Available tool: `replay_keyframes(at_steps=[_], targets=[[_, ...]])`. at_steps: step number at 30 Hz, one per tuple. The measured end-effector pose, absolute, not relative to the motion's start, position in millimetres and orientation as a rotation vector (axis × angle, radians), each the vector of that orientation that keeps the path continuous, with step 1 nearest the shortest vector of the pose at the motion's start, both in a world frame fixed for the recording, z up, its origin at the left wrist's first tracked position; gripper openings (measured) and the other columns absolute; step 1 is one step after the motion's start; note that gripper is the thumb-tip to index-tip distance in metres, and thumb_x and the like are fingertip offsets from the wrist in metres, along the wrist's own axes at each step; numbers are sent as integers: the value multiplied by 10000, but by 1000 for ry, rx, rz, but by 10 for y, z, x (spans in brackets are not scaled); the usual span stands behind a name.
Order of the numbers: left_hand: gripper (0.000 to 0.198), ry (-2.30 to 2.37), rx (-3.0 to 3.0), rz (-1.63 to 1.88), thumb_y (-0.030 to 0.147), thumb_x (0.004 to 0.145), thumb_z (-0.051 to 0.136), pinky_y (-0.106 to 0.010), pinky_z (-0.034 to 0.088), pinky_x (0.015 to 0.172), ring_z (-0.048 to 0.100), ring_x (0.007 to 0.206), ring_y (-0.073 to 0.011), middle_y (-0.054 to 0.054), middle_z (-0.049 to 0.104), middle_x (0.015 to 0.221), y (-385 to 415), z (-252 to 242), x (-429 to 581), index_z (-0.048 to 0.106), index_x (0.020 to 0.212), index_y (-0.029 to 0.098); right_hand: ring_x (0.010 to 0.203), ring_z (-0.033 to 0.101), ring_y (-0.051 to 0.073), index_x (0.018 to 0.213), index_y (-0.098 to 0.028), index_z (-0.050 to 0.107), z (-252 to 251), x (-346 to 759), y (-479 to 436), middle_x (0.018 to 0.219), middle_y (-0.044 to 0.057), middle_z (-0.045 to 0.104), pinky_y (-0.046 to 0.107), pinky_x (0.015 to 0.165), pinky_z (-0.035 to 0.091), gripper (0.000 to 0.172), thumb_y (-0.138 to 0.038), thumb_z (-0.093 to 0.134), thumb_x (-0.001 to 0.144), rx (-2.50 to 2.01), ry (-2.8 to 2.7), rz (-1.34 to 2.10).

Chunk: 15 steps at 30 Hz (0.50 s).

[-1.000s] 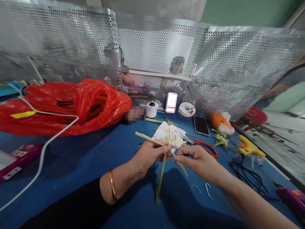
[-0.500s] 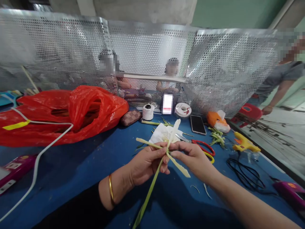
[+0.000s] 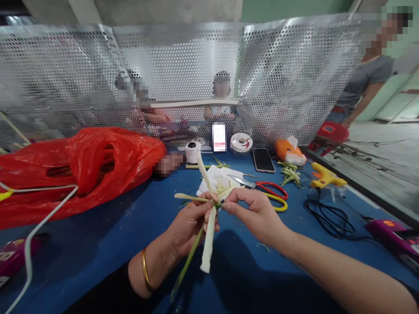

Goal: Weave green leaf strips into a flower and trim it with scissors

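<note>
My left hand (image 3: 190, 222) and my right hand (image 3: 253, 213) meet above the blue table (image 3: 98, 244), both pinched on pale green leaf strips (image 3: 207, 235) crossed at the fingertips. One wide pale strip runs from the upper middle down past my left fingers. A thinner green strip trails down and left, and another sticks out to the left. A gold bangle (image 3: 144, 270) circles my left wrist.
Red plastic bag (image 3: 75, 170) at left with a white cable (image 3: 36, 226). White tissue (image 3: 214, 179), red and yellow scissors (image 3: 268, 192), a phone (image 3: 262, 159), thread spool (image 3: 192, 151), tape roll (image 3: 241, 142), yellow glue gun (image 3: 325, 176), black cord (image 3: 330, 218). Perforated metal screen (image 3: 183, 74) behind; people beyond it and at right.
The wide strip has swung from pointing lower right to hanging nearly straight down through my fingers. Both hands stay pinched together; the view has shifted right.
</note>
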State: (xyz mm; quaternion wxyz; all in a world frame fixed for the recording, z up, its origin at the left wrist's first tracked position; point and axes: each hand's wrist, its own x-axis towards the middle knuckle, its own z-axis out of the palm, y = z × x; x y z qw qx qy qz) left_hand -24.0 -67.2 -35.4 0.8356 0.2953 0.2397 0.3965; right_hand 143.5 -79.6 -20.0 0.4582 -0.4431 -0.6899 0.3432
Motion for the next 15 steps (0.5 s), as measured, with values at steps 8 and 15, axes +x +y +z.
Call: replay_keyframes(at_steps=[8,15], targets=[[334,641,724,811,395,717,741,-288,535,542,506,429,-91,67,523,547,-684,-331,-232,556,895,181,658,550,145,672,-194,564,-216,1441,-812,668,-5,622,268,659,402,188,-214,566,859,-1119,-1876,537],[323,800,900,872,316,685,772,-233,495,518,579,471,-112,35,605,561,-700,-326,-230,525,841,178,709,573,167,683,-201,557,-238,1439,-823,699,11,648,315,735,395,181,-175,558,862,-1063,-2067,298]])
